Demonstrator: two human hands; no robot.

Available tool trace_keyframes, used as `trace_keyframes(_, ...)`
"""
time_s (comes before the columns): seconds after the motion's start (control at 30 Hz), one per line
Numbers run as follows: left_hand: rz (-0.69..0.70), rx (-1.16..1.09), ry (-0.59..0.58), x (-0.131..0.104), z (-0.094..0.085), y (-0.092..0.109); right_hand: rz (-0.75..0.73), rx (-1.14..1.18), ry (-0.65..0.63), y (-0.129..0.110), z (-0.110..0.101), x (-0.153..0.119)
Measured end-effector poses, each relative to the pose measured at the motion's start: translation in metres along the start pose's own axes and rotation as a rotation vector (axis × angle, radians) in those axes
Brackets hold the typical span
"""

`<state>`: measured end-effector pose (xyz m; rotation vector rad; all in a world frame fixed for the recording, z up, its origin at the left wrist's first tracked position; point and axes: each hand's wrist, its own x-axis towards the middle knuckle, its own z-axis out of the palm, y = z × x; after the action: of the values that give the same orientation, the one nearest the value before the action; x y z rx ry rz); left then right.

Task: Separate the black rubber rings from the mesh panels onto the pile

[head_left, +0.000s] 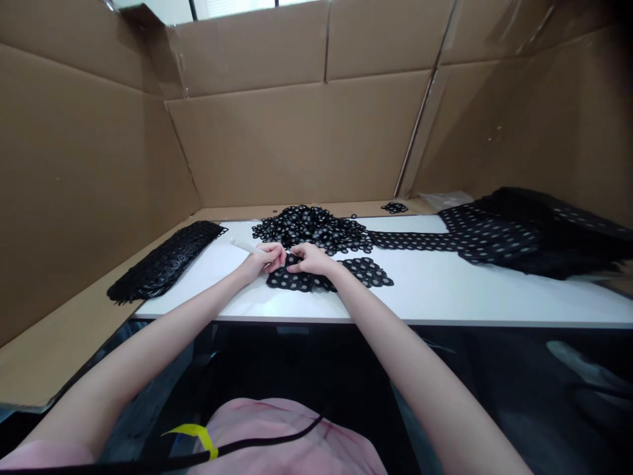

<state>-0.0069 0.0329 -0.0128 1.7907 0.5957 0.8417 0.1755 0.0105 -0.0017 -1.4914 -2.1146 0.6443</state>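
A white table lies beneath; from the hands, black netting heaps at 3 o'clock, a black bundle lies at 9, a ring pile at 12; the dotted strip lies under both hands, reaching toward 4; the right hand rests bent fingers on it, whether pinching I cannot tell; the left hand is curled round a white tool, one end toward 10; best, probably, to keep the strip flat and steady beside the other end.

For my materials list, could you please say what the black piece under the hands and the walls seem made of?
Black piece: perhaps fabric or plastic, matte with little glare, fine texture unclear. Walls: matte brown cardboard, by their creases.
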Motion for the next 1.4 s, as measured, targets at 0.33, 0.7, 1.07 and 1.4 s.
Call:
trace_keyframes(0.33, -0.012, 0.147, -0.107, -0.001, 0.002, 0.008, -0.014, -0.052, 0.017, -0.001, 0.004, 0.004)
trace_keyframes(0.7, -0.068, 0.087, -0.106, -0.004, 0.002, 0.007, -0.038, -0.025, 0.001, -0.009, 0.002, -0.001)
trace_keyframes(1.07, -0.077, 0.143, -0.164, -0.005, 0.001, 0.008, -0.016, -0.005, -0.001, -0.008, 0.002, -0.001)
trace_keyframes(1.4, -0.091, 0.161, -0.186, -0.005, 0.000, 0.009, 0.008, -0.026, 0.004, -0.009, 0.002, -0.001)
